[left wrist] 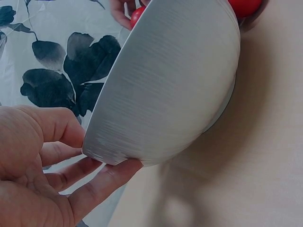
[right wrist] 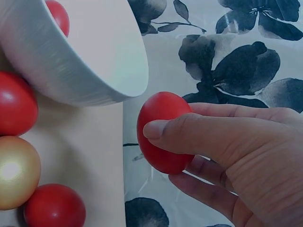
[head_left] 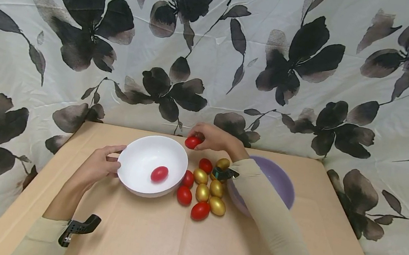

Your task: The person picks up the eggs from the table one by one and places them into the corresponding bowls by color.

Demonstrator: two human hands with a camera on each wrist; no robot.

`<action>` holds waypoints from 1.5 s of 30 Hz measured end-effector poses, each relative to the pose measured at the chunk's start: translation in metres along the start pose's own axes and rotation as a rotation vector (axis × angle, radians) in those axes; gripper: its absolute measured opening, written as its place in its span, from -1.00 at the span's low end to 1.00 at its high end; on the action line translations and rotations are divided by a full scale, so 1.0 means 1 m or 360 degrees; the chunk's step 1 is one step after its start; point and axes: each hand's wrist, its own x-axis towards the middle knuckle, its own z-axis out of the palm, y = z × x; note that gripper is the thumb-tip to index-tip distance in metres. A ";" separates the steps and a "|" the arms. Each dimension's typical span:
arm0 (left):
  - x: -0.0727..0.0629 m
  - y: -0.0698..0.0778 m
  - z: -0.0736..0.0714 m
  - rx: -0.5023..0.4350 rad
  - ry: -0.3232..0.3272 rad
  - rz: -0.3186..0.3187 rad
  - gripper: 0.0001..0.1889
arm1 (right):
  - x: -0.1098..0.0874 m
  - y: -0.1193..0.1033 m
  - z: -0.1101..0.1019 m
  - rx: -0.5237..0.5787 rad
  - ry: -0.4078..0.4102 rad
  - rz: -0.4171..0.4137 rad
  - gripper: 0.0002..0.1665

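Observation:
My left hand [head_left: 97, 167] holds the left rim of a white bowl [head_left: 139, 149]; the left wrist view shows its fingers at the rim and outer wall of the bowl [left wrist: 165, 80]. One red egg [head_left: 159, 174] lies inside. My right hand [head_left: 212, 138] pinches another red egg [head_left: 192, 142] between thumb and fingers, just beyond the bowl's upper right edge. In the right wrist view this held egg [right wrist: 163, 132] is apart from the bowl. Several red eggs [head_left: 200, 211] and gold eggs [head_left: 217, 206] lie on the table right of the bowl, some partly under my right wrist.
A purple bowl [head_left: 275, 178] stands to the right, partly hidden by my right forearm. The table [head_left: 143, 236] has a light brown surface. Behind it hangs a white cloth [head_left: 234, 75] with dark flowers, close to the back edge.

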 end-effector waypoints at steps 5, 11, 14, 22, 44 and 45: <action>-0.002 0.000 0.000 0.0004 0.0006 0.0005 -0.28 | 0.000 -0.004 0.000 0.0020 0.0028 -0.0031 -0.55; -0.005 0.001 0.001 0.0000 0.0006 -0.0002 -0.30 | 0.000 -0.008 0.003 0.0032 0.0022 -0.0074 -0.54; -0.004 0.001 0.001 -0.0003 0.0008 0.0001 -0.30 | -0.001 -0.012 0.002 0.0020 0.0031 -0.0097 -0.54; -0.002 0.001 0.001 -0.0003 0.0009 -0.0012 -0.29 | 0.000 -0.024 0.001 -0.0005 0.0010 -0.0136 -0.54; -0.002 0.001 0.000 -0.0012 -0.0005 -0.0006 -0.28 | -0.001 -0.048 0.014 0.0041 -0.0219 -0.0159 -0.50; -0.002 0.001 0.000 -0.0008 -0.0005 -0.0008 -0.28 | 0.000 -0.050 0.015 0.0047 -0.0231 -0.0161 -0.50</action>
